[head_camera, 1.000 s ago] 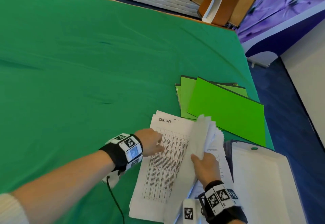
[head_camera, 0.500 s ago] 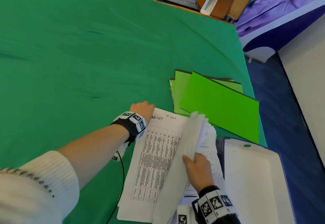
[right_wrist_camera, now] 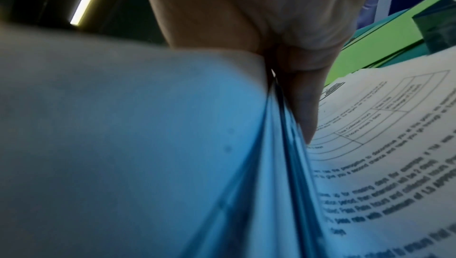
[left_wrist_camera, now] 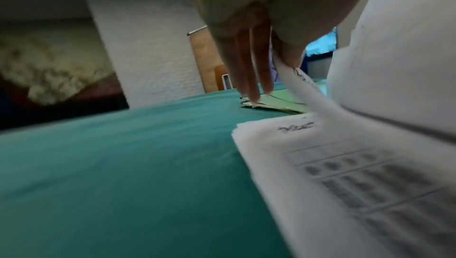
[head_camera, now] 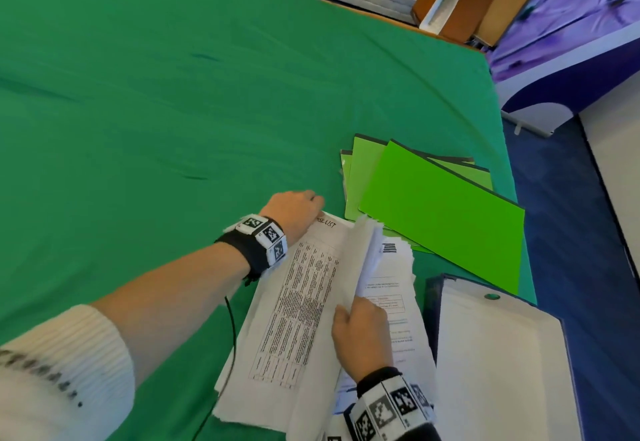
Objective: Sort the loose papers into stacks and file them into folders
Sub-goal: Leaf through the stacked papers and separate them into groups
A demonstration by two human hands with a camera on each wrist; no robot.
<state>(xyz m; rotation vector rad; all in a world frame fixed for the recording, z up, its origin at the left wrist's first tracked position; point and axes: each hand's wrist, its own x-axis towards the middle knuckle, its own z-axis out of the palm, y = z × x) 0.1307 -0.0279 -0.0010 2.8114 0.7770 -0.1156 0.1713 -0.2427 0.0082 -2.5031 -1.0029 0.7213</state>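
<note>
Green cloth (head_camera: 173, 111), matte w/ soft creases, covers the table. Near its right edge lies a paper pile: flat printed sheet (head_camera: 298, 305) w/ a table grid and handwritten heading. Left hand (head_camera: 294, 210) at its top corner, thumb and fingers (left_wrist_camera: 249, 78) pinching a thin, curling corner. Right hand (head_camera: 363, 336) holds a lifted sheaf (head_camera: 367, 253) on edge, thumb one side, fingers behind. Glossy lime folders (head_camera: 440, 215), fanned rectangles w/ dark edges, just beyond. White flap folder (head_camera: 502, 364) beside the pile, right.
</note>
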